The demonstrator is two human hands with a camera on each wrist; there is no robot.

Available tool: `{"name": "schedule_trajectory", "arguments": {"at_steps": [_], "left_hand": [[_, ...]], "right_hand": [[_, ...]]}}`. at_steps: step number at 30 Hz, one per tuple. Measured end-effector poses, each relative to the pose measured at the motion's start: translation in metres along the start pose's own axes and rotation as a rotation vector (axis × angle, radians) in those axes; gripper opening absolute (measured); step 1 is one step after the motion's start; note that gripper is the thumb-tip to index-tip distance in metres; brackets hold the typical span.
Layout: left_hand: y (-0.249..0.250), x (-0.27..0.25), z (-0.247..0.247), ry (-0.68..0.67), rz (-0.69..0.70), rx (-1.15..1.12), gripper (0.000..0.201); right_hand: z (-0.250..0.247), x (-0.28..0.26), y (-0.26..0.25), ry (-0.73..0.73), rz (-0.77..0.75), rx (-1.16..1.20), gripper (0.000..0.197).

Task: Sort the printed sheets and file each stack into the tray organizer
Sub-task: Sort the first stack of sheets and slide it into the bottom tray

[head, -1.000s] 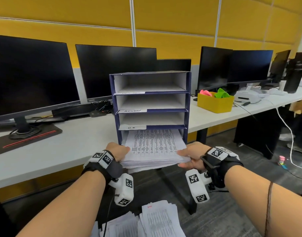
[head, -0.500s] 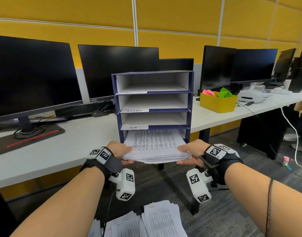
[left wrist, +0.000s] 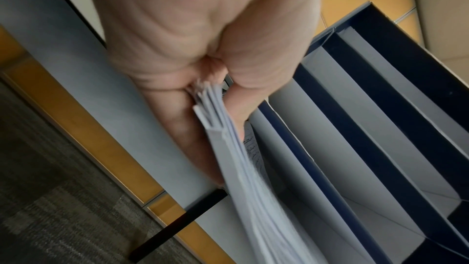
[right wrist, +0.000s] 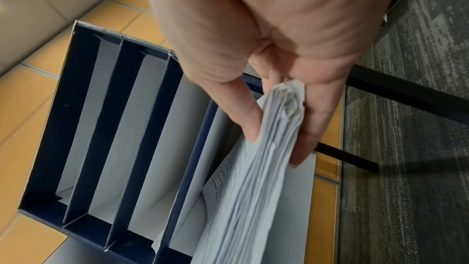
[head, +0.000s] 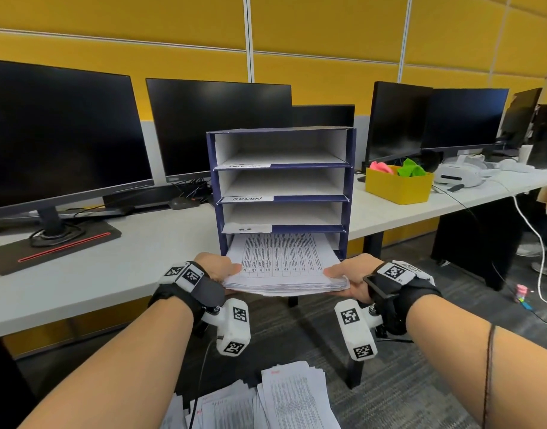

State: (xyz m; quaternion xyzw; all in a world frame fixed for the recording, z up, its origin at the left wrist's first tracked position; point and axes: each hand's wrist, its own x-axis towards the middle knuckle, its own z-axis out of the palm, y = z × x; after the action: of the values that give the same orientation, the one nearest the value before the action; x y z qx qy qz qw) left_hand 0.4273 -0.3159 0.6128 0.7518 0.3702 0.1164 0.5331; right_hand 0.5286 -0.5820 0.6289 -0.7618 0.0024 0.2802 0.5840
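A thick stack of printed sheets (head: 283,263) lies half inside the bottom slot of the navy tray organizer (head: 350,184) on the white desk. My left hand (head: 224,270) pinches the stack's near left corner, thumb on top and fingers under; the left wrist view shows the stack (left wrist: 243,170) in that left hand (left wrist: 210,95). My right hand (head: 343,275) pinches the near right corner the same way, seen close in the right wrist view as the right hand (right wrist: 276,119) on the stack (right wrist: 264,170). The three upper slots of the organizer (right wrist: 83,107) hold no sheets.
More loose printed sheets (head: 292,397) lie low in front of me. Black monitors (head: 61,131) line the desk (head: 142,252) behind the organizer. A yellow bin (head: 397,185) and a white headset (head: 461,173) sit to the right. Grey carpet lies below the desk edge.
The stack has slid further into the bottom slot, and both hands have moved forward with it toward the organizer.
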Motion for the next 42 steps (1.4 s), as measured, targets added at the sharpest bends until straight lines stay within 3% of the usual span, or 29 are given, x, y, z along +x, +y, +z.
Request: {"name": "schedule_trajectory", "arguments": {"at_steps": [7, 12, 15, 18, 21, 23, 27, 32, 35, 41, 42], "left_hand": [[0.005, -0.006, 0.002, 0.020, 0.003, -0.034, 0.026], [0.001, 0.015, 0.006, 0.061, 0.007, -0.103, 0.037], [0.019, -0.020, 0.009, 0.096, 0.010, -0.216, 0.023], [0.025, -0.038, 0.012, 0.025, -0.039, -0.137, 0.018], [0.023, -0.040, 0.004, 0.000, -0.056, -0.016, 0.021], [0.020, -0.038, 0.000, 0.001, -0.042, -0.052, 0.018], [0.022, -0.039, 0.001, 0.025, 0.000, -0.137, 0.018], [0.022, -0.037, 0.004, 0.009, -0.002, -0.183, 0.028], [0.018, -0.037, 0.005, -0.006, -0.038, -0.222, 0.014], [0.014, -0.049, -0.007, -0.125, -0.099, -0.180, 0.005], [0.013, -0.050, -0.010, -0.158, -0.114, -0.146, 0.018]], "right_hand": [[-0.001, -0.005, -0.006, 0.001, 0.015, 0.017, 0.025], [0.002, 0.000, -0.004, 0.033, -0.014, 0.181, 0.024], [0.007, -0.001, -0.006, 0.061, -0.049, 0.258, 0.010], [0.006, -0.010, -0.008, 0.079, -0.042, 0.183, 0.010], [0.003, -0.020, -0.006, 0.100, -0.045, -0.055, 0.029], [0.000, -0.022, -0.005, 0.132, -0.069, -0.137, 0.033], [0.001, -0.023, -0.010, 0.145, -0.095, -0.022, 0.020], [0.006, -0.021, -0.012, 0.118, -0.076, 0.077, 0.012], [0.003, -0.019, -0.007, 0.072, -0.052, 0.056, 0.015], [-0.010, -0.029, 0.000, -0.085, -0.016, -0.022, 0.027], [-0.009, -0.031, 0.000, -0.087, -0.021, -0.003, 0.029]]}}
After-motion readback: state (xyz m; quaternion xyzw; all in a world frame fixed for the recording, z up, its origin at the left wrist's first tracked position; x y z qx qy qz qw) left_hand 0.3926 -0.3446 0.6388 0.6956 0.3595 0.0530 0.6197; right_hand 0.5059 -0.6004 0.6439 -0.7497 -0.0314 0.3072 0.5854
